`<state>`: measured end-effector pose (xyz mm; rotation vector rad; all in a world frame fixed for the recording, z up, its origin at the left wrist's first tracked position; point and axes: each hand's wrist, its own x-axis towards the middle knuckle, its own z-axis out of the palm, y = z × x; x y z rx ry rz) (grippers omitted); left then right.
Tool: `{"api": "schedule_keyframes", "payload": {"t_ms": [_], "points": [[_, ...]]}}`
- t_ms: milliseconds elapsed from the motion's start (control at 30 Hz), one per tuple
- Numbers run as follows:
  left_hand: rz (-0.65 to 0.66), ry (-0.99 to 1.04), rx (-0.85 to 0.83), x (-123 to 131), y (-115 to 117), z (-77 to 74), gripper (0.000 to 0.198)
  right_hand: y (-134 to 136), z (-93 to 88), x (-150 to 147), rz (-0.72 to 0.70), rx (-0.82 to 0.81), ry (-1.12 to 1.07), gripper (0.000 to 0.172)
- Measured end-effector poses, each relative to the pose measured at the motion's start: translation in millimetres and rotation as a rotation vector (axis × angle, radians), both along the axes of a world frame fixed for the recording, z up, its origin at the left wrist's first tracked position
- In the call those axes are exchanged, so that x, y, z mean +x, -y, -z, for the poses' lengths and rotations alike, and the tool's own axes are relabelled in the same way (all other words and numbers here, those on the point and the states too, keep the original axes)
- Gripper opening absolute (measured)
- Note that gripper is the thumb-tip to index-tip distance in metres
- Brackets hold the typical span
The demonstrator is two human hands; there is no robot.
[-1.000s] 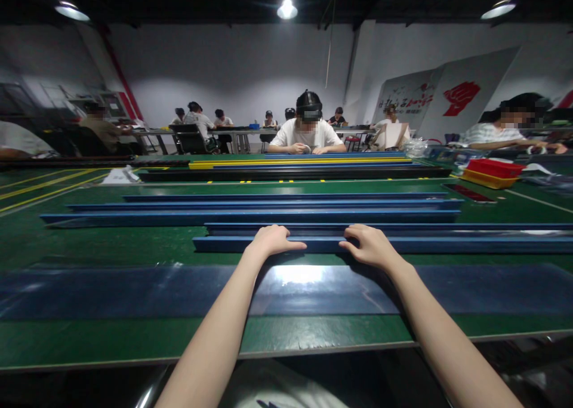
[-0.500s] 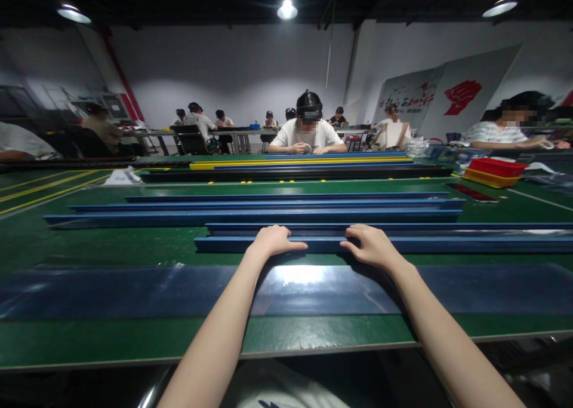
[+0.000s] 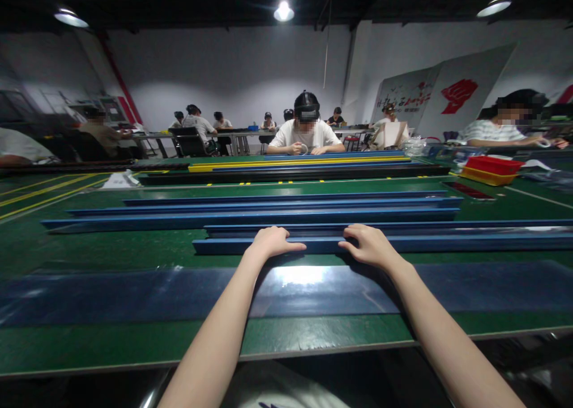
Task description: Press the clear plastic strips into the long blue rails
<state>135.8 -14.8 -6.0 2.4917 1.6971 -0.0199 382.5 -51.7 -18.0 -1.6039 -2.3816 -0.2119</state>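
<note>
Both hands are on the nearest long blue profile rail (image 3: 470,244), which lies crosswise on the green table (image 3: 322,336). My left hand (image 3: 272,242) has its fingers over the rail's top and its thumb along the near side, pointing right. Its mirror image, my right hand (image 3: 369,243), grips the same rail a short way to the right, thumb pointing left. Most fingertips are hidden behind the rail. Just beyond runs a second blue rail (image 3: 447,227). Under my forearms a clear plastic strip (image 3: 134,294) lies flat and shines under the lamp.
Farther off lie more blue rails (image 3: 250,217), a black rail (image 3: 295,174) and a yellow rail (image 3: 304,162). A red tray (image 3: 492,165) and a phone (image 3: 469,191) are at the right. Across the table sits a person (image 3: 306,134); others work around.
The view has tilted and shifted very slightly. My hands keep the same place on the rail.
</note>
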Motion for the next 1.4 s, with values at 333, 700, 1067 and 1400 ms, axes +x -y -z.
{"api": "schedule_keyframes", "payload": {"t_ms": [333,700,1067,1400], "points": [[0.022,0.003,0.013,-1.8,-2.2,2.3,0.079,0.8,0.6,0.2,-0.006,0.010,-0.010,0.025],[0.041,0.006,0.021,-2.6,-3.3,4.0,0.079,0.4,0.6,0.3,-0.005,0.019,0.006,0.025],[0.035,0.010,0.020,-2.4,-2.5,3.0,0.076,-0.7,1.4,0.8,-0.006,0.013,-0.001,0.025],[0.043,0.010,0.024,-2.5,-2.3,3.3,0.074,0.5,0.2,-0.1,-0.005,0.009,-0.009,0.025]]}}
